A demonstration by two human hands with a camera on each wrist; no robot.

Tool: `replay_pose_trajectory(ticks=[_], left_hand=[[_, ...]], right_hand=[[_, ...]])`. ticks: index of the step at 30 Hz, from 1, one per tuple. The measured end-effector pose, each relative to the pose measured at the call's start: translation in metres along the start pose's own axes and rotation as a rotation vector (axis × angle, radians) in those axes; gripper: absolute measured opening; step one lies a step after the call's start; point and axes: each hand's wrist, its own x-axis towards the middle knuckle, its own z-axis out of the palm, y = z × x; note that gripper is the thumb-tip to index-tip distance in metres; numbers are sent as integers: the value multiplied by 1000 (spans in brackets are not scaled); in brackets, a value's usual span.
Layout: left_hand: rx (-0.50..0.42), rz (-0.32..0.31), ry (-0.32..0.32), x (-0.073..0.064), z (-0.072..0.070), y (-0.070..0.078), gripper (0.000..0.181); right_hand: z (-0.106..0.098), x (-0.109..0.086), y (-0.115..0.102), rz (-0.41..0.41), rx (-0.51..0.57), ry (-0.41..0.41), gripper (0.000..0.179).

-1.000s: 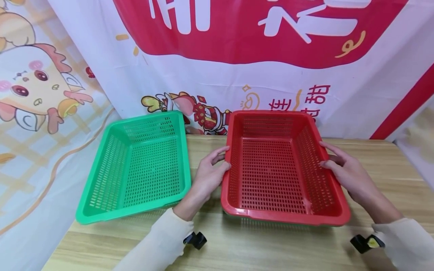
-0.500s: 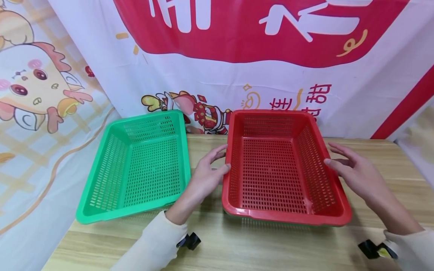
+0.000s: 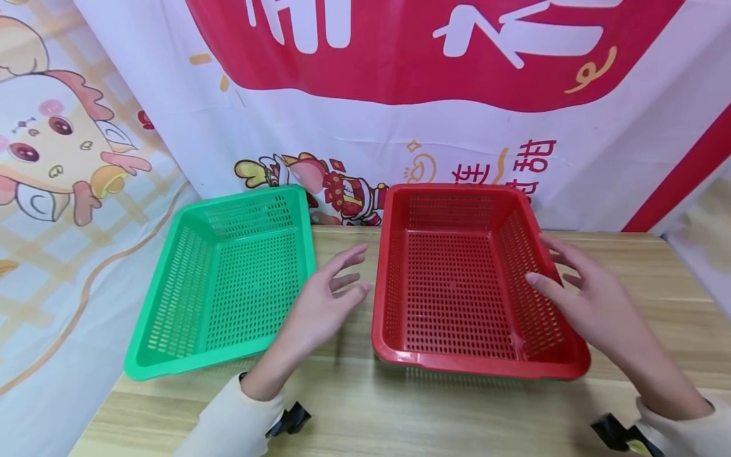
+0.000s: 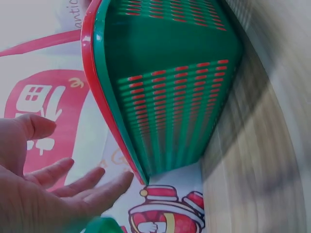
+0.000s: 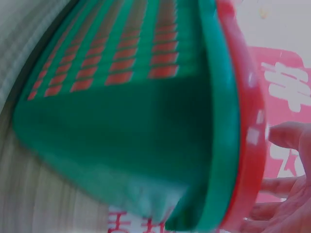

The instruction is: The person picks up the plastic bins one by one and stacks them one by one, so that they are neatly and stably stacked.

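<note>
A red perforated plastic basket [image 3: 482, 363] stands on the right half of the table. It is nested inside a green basket [image 4: 155, 46], whose outer wall shows in both wrist views. Between this stack and a separate green basket [image 3: 228, 357] on the left, my left hand [image 3: 320, 311] hovers with relaxed, spread fingers and holds nothing. At the stack's right rim is my right hand [image 3: 596, 311], its thumb over the inner side and its fingers loosely bent by the outside edge. The right wrist view shows a loose, unclenched hand beside the red rim [image 5: 250, 145].
Both stacks rest on a light wooden table [image 3: 371, 412]. Behind them hangs a white and red printed cloth [image 3: 342, 120]. Another printed cloth [image 3: 74, 254] with a cartoon figure borders the left side.
My left hand has left the red basket's left rim and moved left. My right hand has loosened from the right rim, drawn off slightly, then come back over it. The baskets stay put.
</note>
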Motion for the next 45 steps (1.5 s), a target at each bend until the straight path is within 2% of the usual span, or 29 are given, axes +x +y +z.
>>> replay_pose_trajectory(ticks=[5, 15, 23, 31, 35, 42, 45], left_hand=[[-5, 44, -7, -6, -9, -5, 57], [71, 68, 82, -20, -39, -16, 58], [140, 59, 158, -33, -70, -27, 56], [167, 58, 204, -46, -86, -38, 56], [217, 46, 230, -54, -98, -43, 58], [304, 2, 272, -68, -125, -65, 61], [309, 10, 308, -74, -137, -75, 62]], right_hand=[[16, -2, -29, -47, 10, -19, 74], [50, 0, -76, -163, 78, -5, 74], [82, 6, -105, -172, 149, -46, 69], [116, 9, -127, -190, 244, -98, 68], [129, 9, -139, -190, 290, -126, 69], [153, 9, -157, -186, 398, -143, 64], [161, 10, -163, -180, 453, -155, 62]])
